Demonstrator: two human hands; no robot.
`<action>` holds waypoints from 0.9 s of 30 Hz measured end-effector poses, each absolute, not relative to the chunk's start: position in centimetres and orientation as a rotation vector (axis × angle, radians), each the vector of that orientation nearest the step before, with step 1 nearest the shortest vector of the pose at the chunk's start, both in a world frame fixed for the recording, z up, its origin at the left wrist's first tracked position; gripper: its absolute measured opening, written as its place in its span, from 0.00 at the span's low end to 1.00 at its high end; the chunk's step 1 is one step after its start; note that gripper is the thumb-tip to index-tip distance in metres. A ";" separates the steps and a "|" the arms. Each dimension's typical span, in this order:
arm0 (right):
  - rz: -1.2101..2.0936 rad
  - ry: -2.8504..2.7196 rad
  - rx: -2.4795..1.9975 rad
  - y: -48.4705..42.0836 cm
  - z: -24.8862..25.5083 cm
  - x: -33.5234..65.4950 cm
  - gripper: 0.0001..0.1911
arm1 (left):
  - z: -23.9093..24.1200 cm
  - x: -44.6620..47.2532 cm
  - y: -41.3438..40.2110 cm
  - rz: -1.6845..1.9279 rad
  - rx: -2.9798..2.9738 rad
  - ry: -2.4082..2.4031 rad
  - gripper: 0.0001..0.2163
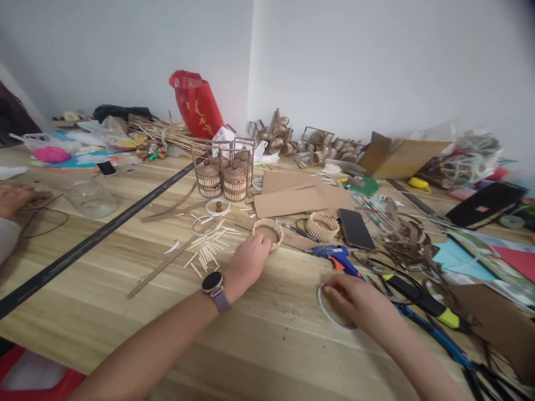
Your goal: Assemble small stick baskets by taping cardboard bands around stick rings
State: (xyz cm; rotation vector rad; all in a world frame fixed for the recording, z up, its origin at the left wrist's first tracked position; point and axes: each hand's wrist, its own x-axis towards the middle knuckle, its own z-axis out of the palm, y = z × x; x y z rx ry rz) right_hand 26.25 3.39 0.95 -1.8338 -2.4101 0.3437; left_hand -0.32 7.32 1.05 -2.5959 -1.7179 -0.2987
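Note:
My left hand (249, 262), with a watch on the wrist, is closed on the near edge of a ring of short wooden sticks (278, 236). Beneath my right hand (353, 298) is a thin white hoop (323, 308); its fingers are pinched at the hoop's upper edge, though the fingertips are partly hidden. Loose wooden sticks (208, 255) are scattered left of my left hand. A second stick ring (322, 227) stands beyond, near a blue hot glue gun (339, 257). Small lidded stick baskets (235, 184) with tall handles stand farther back.
Cardboard sheets (288, 203) and a phone (356, 228) lie ahead. Pliers (438, 337) and a yellow-black cutter (422, 301) are at the right. A dark strip (104, 238) crosses the table. Another person's hand (16, 199) is at the far left, near a glass jar (91, 199).

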 end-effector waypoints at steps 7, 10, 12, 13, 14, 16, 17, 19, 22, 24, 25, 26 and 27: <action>0.273 -2.441 -1.730 3.5 0.9 26.0 0.16 | 0.8 -0.3 6.9 -0.357 -2.501 -1.775 0.15; 0.173 -2.316 -1.610 3.8 0.8 25.9 0.16 | 1.1 0.1 4.5 -0.362 -2.499 -1.733 0.22; 0.100 -2.213 -1.557 4.0 0.8 26.0 0.16 | 1.3 0.5 2.5 -0.344 -2.653 -1.593 0.16; 0.072 -2.186 -1.543 4.2 0.9 26.1 0.16 | 1.4 0.6 1.6 -0.342 -2.716 -1.543 0.11; 0.044 -2.183 -1.540 4.5 1.1 26.2 0.15 | 1.4 0.8 0.7 -0.316 -2.774 -1.508 0.08; -0.023 -2.223 -1.563 5.4 1.5 26.7 0.14 | 1.1 1.1 -0.4 -0.300 -2.851 -1.456 0.06; -0.062 -2.249 -1.586 6.2 1.8 27.0 0.14 | 0.8 1.2 -0.7 -0.297 -2.878 -1.427 0.05; -0.129 -2.269 -1.644 7.9 2.5 27.7 0.14 | -0.1 1.4 -0.8 -0.291 -2.907 -1.341 0.04; -0.220 -2.259 -1.703 11.0 3.2 28.4 0.15 | -1.2 1.5 -0.2 -0.263 -2.877 -1.167 0.01; -0.265 -2.268 -1.717 12.9 3.1 28.2 0.17 | -1.4 1.4 0.2 -0.274 -2.868 -1.093 0.02; -0.279 -2.275 -1.720 13.7 2.9 27.9 0.17 | -1.3 1.3 0.3 -0.299 -2.867 -1.089 0.03; -0.286 -2.285 -1.722 14.5 2.7 27.5 0.17 | -1.2 1.2 0.4 -0.331 -2.868 -1.096 0.03; -0.289 -2.296 -1.722 15.1 2.4 27.1 0.16 | -1.0 1.0 0.4 -0.366 -2.867 -1.112 0.04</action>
